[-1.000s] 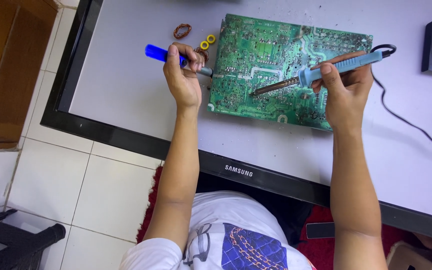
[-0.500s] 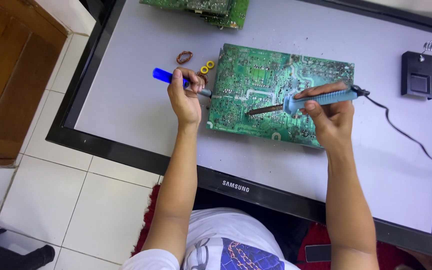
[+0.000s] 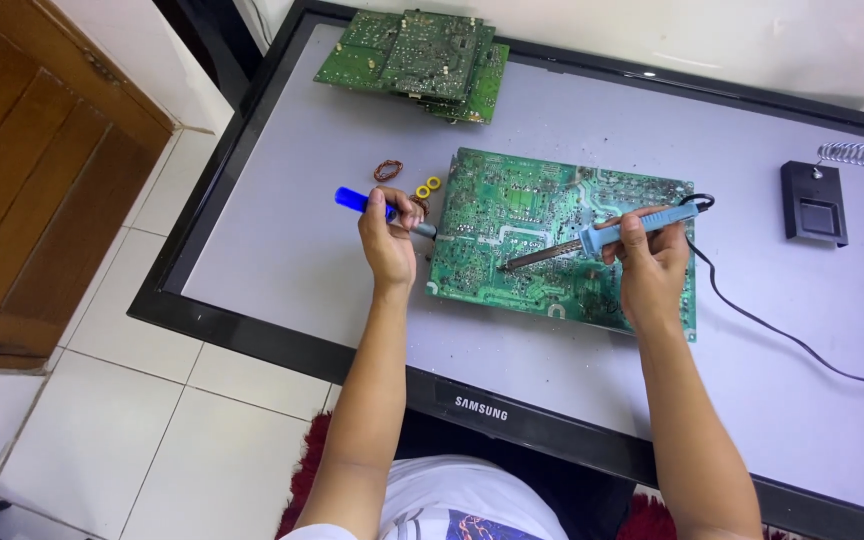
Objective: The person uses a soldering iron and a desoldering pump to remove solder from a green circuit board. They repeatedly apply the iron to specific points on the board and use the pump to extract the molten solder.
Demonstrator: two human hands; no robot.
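We worked over the green circuit board (image 3: 552,235), which lay flat, solder side up, on the grey panel of a flat screen (image 3: 282,230) that served as our table. Our right hand (image 3: 652,265) had its fingers wrapped around the blue handle of the soldering iron (image 3: 602,236), held like a pen, with the dark tip slanting down to the left and touching the board near its middle. Our left hand (image 3: 389,240) gripped the blue desoldering pump (image 3: 377,208), its nozzle lying at the board's left edge, still apart from the iron's tip.

To do this well, we judged that the tip needed to rest steadily on 1 joint until the solder ran, while the pump's nozzle came in close beside it. The iron's black cord (image 3: 772,325) trailed off to the right and should stay slack. 2 yellow rings (image 3: 428,187) and a copper coil (image 3: 388,170) sat just beyond the left hand, near enough to be knocked. The iron stand (image 3: 814,203) waited well apart at the right, and a stack of spare boards (image 3: 422,60) lay at the far edge.
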